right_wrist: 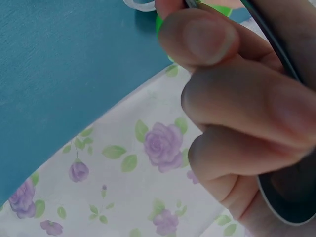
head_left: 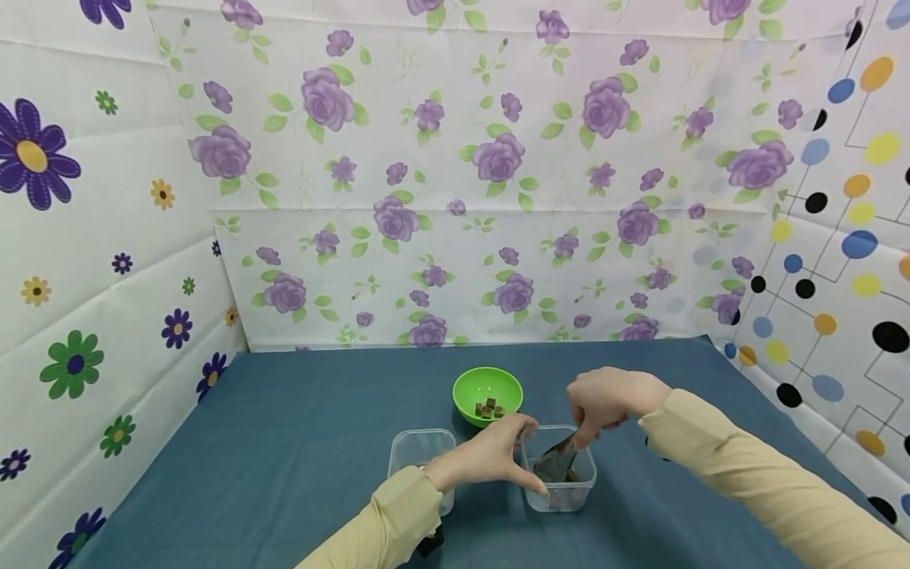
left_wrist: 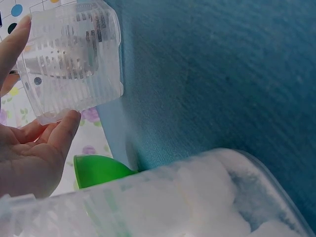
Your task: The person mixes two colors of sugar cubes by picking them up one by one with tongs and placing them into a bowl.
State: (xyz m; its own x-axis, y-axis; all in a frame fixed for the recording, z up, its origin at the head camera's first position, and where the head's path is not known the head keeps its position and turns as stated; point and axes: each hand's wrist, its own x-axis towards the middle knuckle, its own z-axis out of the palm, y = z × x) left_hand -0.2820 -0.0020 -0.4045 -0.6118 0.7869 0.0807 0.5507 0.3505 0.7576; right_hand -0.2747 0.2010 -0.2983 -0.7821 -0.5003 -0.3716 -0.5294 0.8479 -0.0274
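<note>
My left hand (head_left: 490,454) holds a clear plastic container (head_left: 558,499) across its top, thumb at the near rim and fingers at the far left side. In the left wrist view the same container (left_wrist: 74,94) sits between thumb and fingertips. My right hand (head_left: 607,399) grips a dark metal scoop (head_left: 556,462), its broad head down inside this container. Small brown pieces (head_left: 572,476) show beside the head. The right wrist view shows curled fingers (right_wrist: 237,98) close up, with the scoop's head out of sight.
Behind the container stands a green bowl (head_left: 472,387) with several brown cubes (head_left: 489,408). A second clear container (head_left: 419,441) stands to the left, partly hidden by my left arm; white fluffy stuff (left_wrist: 197,192) fills it. Patterned cloth walls (head_left: 441,276) border the blue tabletop (head_left: 284,442).
</note>
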